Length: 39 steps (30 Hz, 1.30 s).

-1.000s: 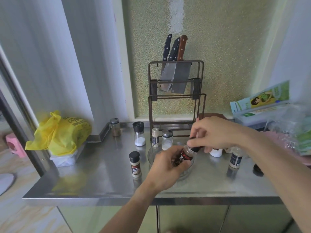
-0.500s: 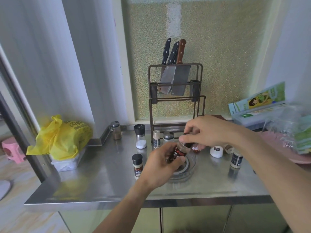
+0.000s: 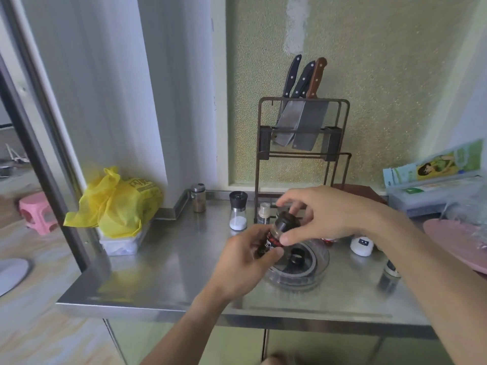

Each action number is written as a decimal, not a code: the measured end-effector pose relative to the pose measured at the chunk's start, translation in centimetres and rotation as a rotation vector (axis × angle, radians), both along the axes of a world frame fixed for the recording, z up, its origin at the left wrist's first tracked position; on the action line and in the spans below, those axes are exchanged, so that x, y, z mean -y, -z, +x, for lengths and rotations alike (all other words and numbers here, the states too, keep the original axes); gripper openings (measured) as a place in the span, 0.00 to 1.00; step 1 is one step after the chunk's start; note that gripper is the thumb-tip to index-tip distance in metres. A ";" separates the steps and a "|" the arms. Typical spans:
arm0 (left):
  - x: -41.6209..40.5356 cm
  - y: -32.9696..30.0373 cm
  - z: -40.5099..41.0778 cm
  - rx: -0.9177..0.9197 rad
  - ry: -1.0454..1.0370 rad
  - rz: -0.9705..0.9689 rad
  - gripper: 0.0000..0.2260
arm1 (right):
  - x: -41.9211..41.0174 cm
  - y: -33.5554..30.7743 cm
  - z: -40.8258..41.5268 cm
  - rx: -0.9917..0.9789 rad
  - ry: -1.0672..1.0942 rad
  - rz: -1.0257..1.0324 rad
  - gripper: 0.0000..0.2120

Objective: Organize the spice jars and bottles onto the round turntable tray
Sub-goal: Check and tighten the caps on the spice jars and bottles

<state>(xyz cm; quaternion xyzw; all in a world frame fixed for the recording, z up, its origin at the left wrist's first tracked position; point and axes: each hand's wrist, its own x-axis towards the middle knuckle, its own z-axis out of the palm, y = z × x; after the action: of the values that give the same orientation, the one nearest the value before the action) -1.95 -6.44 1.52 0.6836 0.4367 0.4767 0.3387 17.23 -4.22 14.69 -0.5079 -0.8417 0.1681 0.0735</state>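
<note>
The left hand (image 3: 246,262) grips the body of a dark-labelled glass spice jar with a black cap (image 3: 276,234), tilted toward the right; the right hand (image 3: 324,214) pinches its cap region between thumb and curled fingers, probably to steady or tighten it. Directly below the right grip lies the clear round plastic turntable tray (image 3: 313,275) on the steel surface (image 3: 163,272). Both forearms converge from below.

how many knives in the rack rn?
3, all in the knife rack at the back of the counter: a black-handled knife on the left, a second black-handled one in the middle, a brown-handled cleaver on the right. Blades overlap; none looks hidden.
</note>
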 end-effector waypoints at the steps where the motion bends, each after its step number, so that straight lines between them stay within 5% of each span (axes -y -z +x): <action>1: -0.3 0.0 -0.3 0.008 -0.001 -0.004 0.12 | -0.3 0.1 -0.4 -0.020 -0.029 -0.002 0.23; 4: -1.2 0.1 -1.2 0.000 -0.006 -0.002 0.12 | -1.5 0.2 -1.2 -0.007 0.010 0.062 0.13; 7: -2.0 0.3 -1.9 -0.003 -0.013 -0.002 0.12 | -2.4 0.2 -1.9 0.020 -0.016 0.058 0.21; 10: -2.7 0.4 -2.7 0.015 -0.014 -0.004 0.14 | -3.2 0.5 -2.5 -0.027 -0.025 0.061 0.15; 13: -3.1 0.4 -3.2 -0.003 -0.022 0.016 0.13 | -3.7 0.6 -3.1 0.010 -0.021 0.077 0.22; 19: -3.1 -0.1 -4.2 -0.082 -0.110 0.114 0.14 | -4.4 1.1 -4.5 -0.130 -0.061 0.126 0.12; 26: -4.7 -0.1 -7.0 0.024 -0.318 0.106 0.13 | -5.0 2.7 -7.5 -0.343 -0.035 0.265 0.21; 28: -6.3 0.7 -9.2 0.016 -0.441 0.070 0.14 | -5.8 3.2 -6.6 -0.409 0.015 0.270 0.17; 32: -7.7 4.4 -12.0 -0.095 -0.593 -0.110 0.16 | -7.7 6.3 -3.1 -0.259 0.189 0.257 0.09; 39: -8.7 8.2 -12.0 -0.180 -0.629 -0.262 0.16 | -9.2 13.2 1.1 0.102 0.310 0.035 0.14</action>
<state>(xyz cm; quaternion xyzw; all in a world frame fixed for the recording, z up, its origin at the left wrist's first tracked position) -13.95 2.27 -6.65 0.5057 0.7115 0.4353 0.2204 18.38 4.93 1.47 -0.6383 -0.7586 0.1141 0.0645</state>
